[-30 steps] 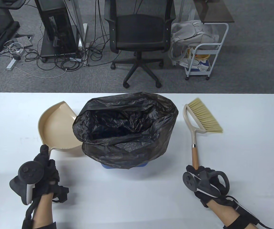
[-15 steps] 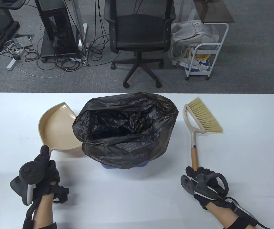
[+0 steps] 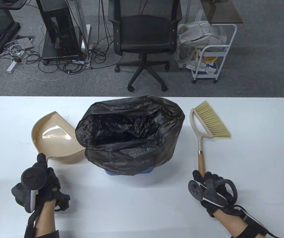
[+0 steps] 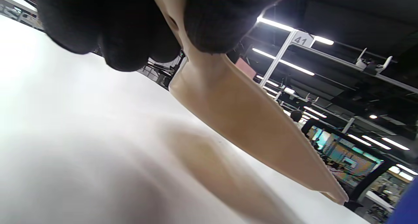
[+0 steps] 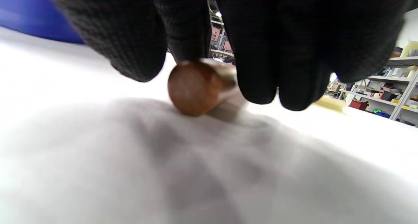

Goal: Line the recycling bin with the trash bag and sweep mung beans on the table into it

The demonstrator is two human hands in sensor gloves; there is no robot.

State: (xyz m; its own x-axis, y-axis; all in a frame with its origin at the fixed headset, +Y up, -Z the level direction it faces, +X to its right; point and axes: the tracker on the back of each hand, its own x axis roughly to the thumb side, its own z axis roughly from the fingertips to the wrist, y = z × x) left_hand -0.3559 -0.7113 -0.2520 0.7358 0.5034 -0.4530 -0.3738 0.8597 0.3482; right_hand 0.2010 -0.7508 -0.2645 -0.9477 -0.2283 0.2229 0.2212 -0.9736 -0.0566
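Observation:
A black trash bag [image 3: 129,131] lines the blue recycling bin [image 3: 129,172] at the table's middle, its mouth wide open. My left hand [image 3: 44,166] grips the handle of the beige dustpan [image 3: 52,138] just left of the bin. In the left wrist view the dustpan [image 4: 248,119] hangs tilted above the table. A beige brush [image 3: 212,122] lies right of the bin. My right hand [image 3: 205,180] holds its wooden handle end [image 5: 192,88], with fingers [image 5: 277,54] curled over it while it rests on the table. I see no mung beans.
The white table [image 3: 142,210] is bare in front of the bin and at both far sides. Beyond its far edge stand an office chair [image 3: 144,34] and a white cart [image 3: 211,62].
My left hand has shifted the dustpan left and tipped it up off the table. The right hand has settled slightly further onto the brush handle; the brush has not moved.

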